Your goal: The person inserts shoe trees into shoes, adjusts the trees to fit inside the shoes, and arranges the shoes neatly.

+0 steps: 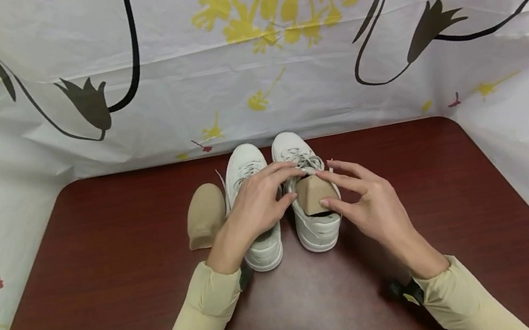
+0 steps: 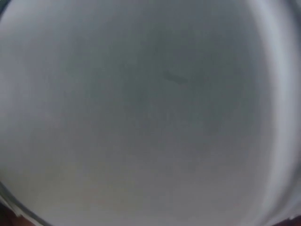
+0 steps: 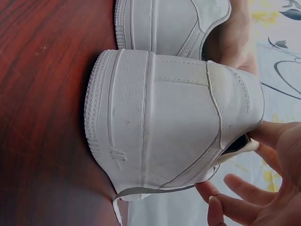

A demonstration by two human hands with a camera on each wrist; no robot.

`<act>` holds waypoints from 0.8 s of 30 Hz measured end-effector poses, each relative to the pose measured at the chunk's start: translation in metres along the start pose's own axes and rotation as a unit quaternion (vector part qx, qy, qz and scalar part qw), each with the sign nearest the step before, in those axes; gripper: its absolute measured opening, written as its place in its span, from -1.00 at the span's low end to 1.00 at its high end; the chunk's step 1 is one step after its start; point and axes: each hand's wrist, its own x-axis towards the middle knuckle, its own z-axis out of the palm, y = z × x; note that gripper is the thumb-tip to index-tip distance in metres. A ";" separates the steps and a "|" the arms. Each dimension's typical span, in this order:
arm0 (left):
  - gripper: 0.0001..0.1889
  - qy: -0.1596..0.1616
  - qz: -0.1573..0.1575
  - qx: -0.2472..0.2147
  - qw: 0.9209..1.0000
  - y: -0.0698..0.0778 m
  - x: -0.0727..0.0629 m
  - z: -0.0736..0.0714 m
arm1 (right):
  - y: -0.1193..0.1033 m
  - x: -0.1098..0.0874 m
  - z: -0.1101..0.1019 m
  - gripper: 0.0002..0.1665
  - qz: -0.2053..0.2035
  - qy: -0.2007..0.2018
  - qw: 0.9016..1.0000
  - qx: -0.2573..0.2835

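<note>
Toward the middle of the far edge of the bench [image 1: 110, 307], we see two white shoes side by side, toes pointing to that edge and heels to the near edge. Our right hand [image 1: 374, 208] is at the right-hand shoe [image 1: 319, 233], where a tan insert [image 1: 315, 191] sits in the opening. Its thumb touches the insert at the heel end, while the fingers reach forward to the shoe's tongue, spread wide from the thumb. Our left hand [image 1: 259, 198] arches over the left-hand shoe [image 1: 245, 162], its fingertips also at that tongue and its thumb near the inner side of the opening; whether those fingers pinch anything, we cannot tell. Farther toward the left edge, beside the left-hand shoe, we have a second tan insert [image 1: 206, 215], its rounded end toward the far edge. From the right wrist, we see the heel of the right-hand shoe up close, its sole on the bench and a lace [image 3: 141, 191] hanging down its side. From the left wrist we get only a blurred pale surface. Beyond the far edge hangs a white cloth [image 1: 171, 110] printed with yellow and dark flowers.
</note>
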 end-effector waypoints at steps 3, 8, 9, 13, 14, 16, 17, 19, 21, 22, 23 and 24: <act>-0.55 0.003 -0.001 -0.003 1.000 0.000 0.000 0.000 | 0.000 0.000 0.000 -0.36 0.000 -0.001 1.000 -0.008; -0.54 0.001 -0.005 -0.005 1.000 0.001 0.000 0.000 | 0.000 0.001 0.000 -0.38 -0.004 0.000 1.000 -0.028; -0.55 0.000 -0.006 -0.006 1.000 0.001 0.000 0.000 | 0.001 0.001 0.001 -0.39 -0.007 0.001 0.999 -0.033; -0.55 -0.003 -0.007 -0.007 1.000 0.002 0.001 -0.001 | 0.002 0.002 0.004 -0.41 -0.018 0.009 0.998 -0.051; -0.55 -0.003 -0.007 -0.008 1.000 0.002 0.001 -0.002 | 0.003 0.002 0.004 -0.42 -0.020 0.011 0.998 -0.055; -0.55 -0.004 -0.008 -0.009 1.000 0.002 0.001 -0.002 | 0.004 0.002 0.006 -0.43 -0.023 0.014 0.998 -0.060; -0.55 -0.004 -0.008 -0.011 1.000 0.002 0.001 -0.002 | 0.004 0.002 0.007 -0.43 -0.025 0.015 0.998 -0.061; -0.55 -0.003 -0.008 -0.012 1.000 0.002 0.001 -0.001 | 0.004 0.002 0.008 -0.43 -0.029 0.018 0.997 -0.064; -0.55 -0.001 -0.008 -0.012 1.000 0.001 0.001 -0.001 | 0.004 0.002 0.009 -0.43 -0.034 0.021 0.997 -0.065; -0.55 0.000 -0.009 -0.012 1.000 0.001 0.001 -0.001 | 0.005 0.002 0.009 -0.43 -0.035 0.022 0.997 -0.064; -0.55 0.001 -0.009 -0.012 1.000 0.001 0.001 0.000 | 0.005 0.002 0.010 -0.42 -0.036 0.023 0.997 -0.063; -0.55 0.001 -0.011 -0.011 1.000 0.001 0.000 0.000 | 0.005 0.002 0.010 -0.41 -0.036 0.023 0.997 -0.062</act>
